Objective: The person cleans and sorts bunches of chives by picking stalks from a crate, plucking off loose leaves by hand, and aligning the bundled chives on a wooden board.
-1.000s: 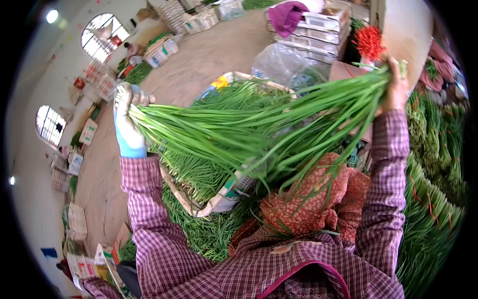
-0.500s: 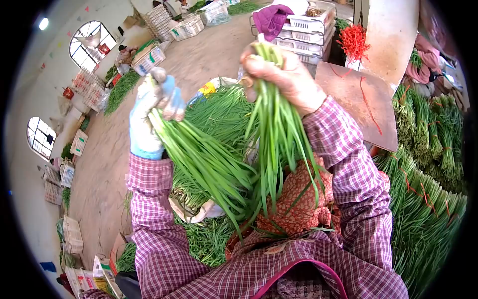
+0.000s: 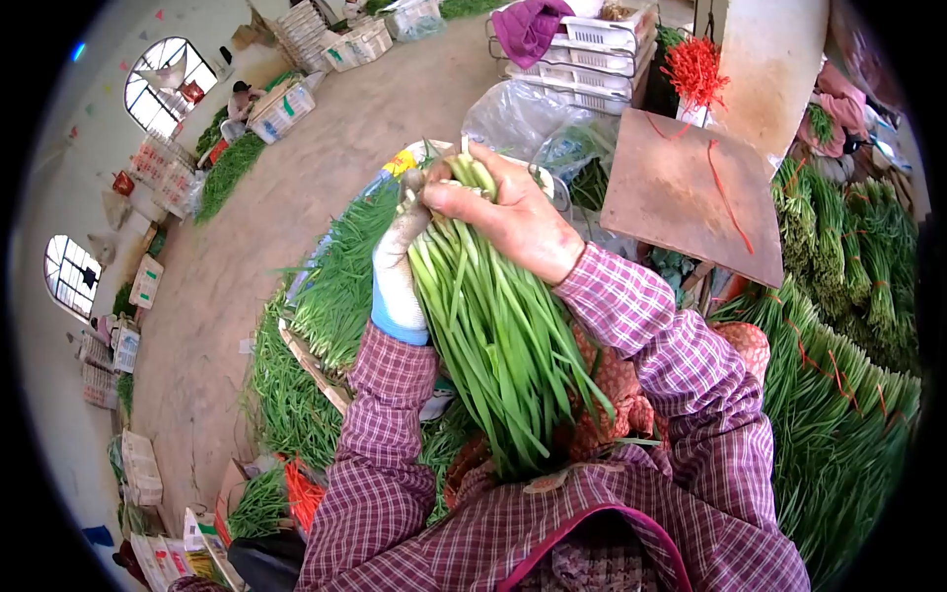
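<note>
A thick bunch of green chives (image 3: 498, 340) hangs in front of my chest, its pale stem ends up and its leaf tips pointing down toward my lap. My left hand (image 3: 398, 266), in a white and blue glove, wraps the bunch from the left side near the stems. From the right, my bare right hand (image 3: 513, 212) closes round the same stem ends, with the thumb lying across them. The two hands meet at the top of the bunch. Beyond my left arm lies a heap of loose chives (image 3: 345, 286) in an open sack or basket.
A brown board (image 3: 681, 192) with a red tie strip (image 3: 730, 202) on it stands front right, below a cluster of red ties (image 3: 696, 74). Bundled chives (image 3: 838, 395) line my right side. Stacked white crates (image 3: 592, 59) stand behind clear plastic (image 3: 523, 118).
My hands were apart, each with its own handful of chives. They have come together, and the two handfuls now form one bunch. The view has shifted slightly.
</note>
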### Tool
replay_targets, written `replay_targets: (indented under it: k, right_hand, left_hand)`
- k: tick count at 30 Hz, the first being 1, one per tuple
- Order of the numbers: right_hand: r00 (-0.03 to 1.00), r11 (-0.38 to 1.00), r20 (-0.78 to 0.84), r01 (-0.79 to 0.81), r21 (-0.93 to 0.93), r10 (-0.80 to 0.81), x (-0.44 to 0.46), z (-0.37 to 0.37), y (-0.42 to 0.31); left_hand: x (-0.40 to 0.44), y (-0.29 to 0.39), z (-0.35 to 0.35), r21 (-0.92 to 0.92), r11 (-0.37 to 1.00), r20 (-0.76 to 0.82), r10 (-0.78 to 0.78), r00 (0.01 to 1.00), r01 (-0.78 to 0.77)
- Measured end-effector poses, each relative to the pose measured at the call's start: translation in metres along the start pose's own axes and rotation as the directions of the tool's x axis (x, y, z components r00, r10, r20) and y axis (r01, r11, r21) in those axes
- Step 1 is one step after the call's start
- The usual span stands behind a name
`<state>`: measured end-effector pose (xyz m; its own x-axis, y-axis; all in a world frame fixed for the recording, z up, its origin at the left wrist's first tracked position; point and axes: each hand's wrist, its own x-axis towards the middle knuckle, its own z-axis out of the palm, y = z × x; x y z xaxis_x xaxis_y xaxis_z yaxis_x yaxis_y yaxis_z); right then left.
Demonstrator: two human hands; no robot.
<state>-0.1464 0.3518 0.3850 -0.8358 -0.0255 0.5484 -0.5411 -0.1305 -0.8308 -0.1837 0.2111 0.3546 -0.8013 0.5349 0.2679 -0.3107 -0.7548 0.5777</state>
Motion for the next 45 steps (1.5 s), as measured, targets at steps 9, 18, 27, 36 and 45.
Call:
replay_targets:
  k: [9, 18, 27, 36, 45]
  right_hand:
    - [0.943, 0.446, 0.092, 0.236, -0.863, -0.32, -0.012, -0.008, 0.008]
    - [0.99, 0.338, 0.135, 0.142, -0.93, -0.043, -0.007, -0.033, 0.005]
    - [0.834, 0.454, 0.481, 0.551, -0.7, -0.271, -0.049, -0.04, -0.032]
    - [0.985, 0.967, -0.059, 0.149, -0.207, -0.165, -0.032, -0.028, -0.027]
    - [0.988, 0.687, 0.149, 0.085, -0.721, 0.034, -0.051, -0.051, -0.036]
  left_hand:
    - [-0.012, -0.02, 0.0, 0.054, 0.995, -0.01, -0.089, 0.996, 0.09]
    - [-0.015, -0.012, 0.016, 0.347, 0.884, -0.174, -0.267, 0.948, 0.313]
    - [-0.003, -0.004, -0.013, 0.706, 0.708, -0.049, 0.009, 0.999, 0.028]
    - [-0.003, -0.006, 0.014, 0.358, 0.904, -0.117, -0.203, 0.972, 0.232]
    - [0.013, 0.024, 0.015, 0.445, 0.881, -0.127, -0.115, 0.985, 0.161]
